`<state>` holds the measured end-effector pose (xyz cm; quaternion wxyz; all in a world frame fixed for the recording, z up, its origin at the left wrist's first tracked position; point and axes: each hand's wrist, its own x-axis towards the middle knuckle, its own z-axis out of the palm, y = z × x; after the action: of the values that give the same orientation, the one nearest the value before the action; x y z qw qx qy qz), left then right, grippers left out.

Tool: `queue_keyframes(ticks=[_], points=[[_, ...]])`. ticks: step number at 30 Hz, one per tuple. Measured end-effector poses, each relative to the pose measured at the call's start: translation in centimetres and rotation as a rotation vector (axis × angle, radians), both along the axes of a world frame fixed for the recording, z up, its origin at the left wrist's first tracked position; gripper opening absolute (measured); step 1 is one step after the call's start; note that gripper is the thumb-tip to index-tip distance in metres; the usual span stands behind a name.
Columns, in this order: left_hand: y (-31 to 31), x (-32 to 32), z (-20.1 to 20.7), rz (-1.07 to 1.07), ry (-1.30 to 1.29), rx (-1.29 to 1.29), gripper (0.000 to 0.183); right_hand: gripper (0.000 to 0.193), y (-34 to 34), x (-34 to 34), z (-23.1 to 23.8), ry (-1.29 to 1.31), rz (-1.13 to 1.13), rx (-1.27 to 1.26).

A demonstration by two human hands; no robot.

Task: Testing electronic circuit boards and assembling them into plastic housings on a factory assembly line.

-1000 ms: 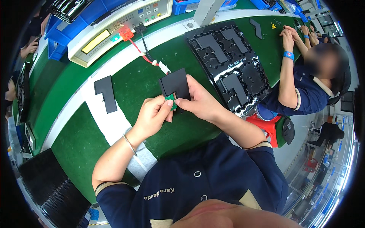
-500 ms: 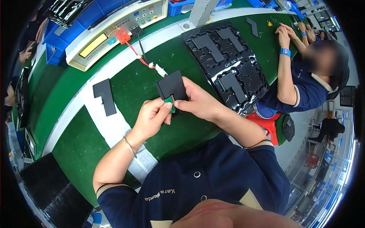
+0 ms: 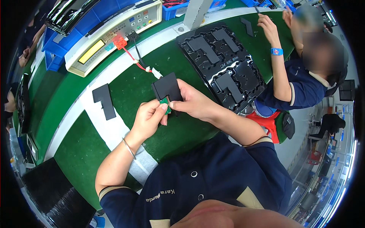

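Note:
Above the green bench mat, my right hand (image 3: 194,102) grips a flat black L-shaped piece (image 3: 167,86) along its right side, with the thumb on the near part. A small green circuit board (image 3: 165,102) shows at the piece's inner notch. My left hand (image 3: 149,117) pinches that board between thumb and fingers. Just past the piece's far edge lies a white connector (image 3: 156,73) on red and black leads; whether it touches the piece I cannot tell. To the left, another black L-shaped piece (image 3: 104,102) rests partly on a white strip (image 3: 118,131).
A beige tester (image 3: 91,59) with a lit yellow display stands at the far left, with the leads plugged in. At right, a black moulded tray (image 3: 249,78) holds several L-shaped pieces. A co-worker's arm (image 3: 279,70) reaches over the bench beyond it. Dark stacked sheets (image 3: 57,193) sit lower left.
The co-worker's near hand has moved left and now holds something thin and dark. My hands keep the same grip on the black piece and its board; the whole view has shifted slightly.

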<state>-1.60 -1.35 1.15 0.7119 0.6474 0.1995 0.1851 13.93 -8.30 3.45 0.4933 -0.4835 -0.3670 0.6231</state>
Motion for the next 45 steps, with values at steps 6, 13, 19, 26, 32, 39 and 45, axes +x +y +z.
queue_keyframes(ticks=[6,13,19,26,32,39,45], points=[[0.1,0.0,-0.3,0.017,0.001,0.008,0.023,0.037,-0.1,-0.3,-0.5,0.032,-0.034,0.029],[-0.8,0.7,0.1,0.092,0.115,0.303,0.023,0.034,-2.5,0.3,0.1,-0.171,0.023,0.104],[-0.7,0.5,0.1,0.110,0.159,0.271,0.024,0.063,-6.5,7.5,2.0,-0.950,-0.353,0.384],[-0.9,0.9,0.3,0.087,0.136,0.200,0.024,0.057,-10.7,16.0,1.7,-1.547,-0.670,-0.009],[-0.9,0.8,0.4,0.090,0.131,0.131,0.025,0.057,-10.8,17.5,0.6,-1.524,-0.414,-0.003],[-0.9,0.2,0.2,0.090,0.117,0.087,0.026,0.053,-12.1,18.2,-0.7,-1.632,-0.709,-0.009],[-0.8,0.7,0.1,0.101,0.111,0.084,0.026,0.054,-14.9,18.8,-5.2,-1.615,-1.028,-0.165]])
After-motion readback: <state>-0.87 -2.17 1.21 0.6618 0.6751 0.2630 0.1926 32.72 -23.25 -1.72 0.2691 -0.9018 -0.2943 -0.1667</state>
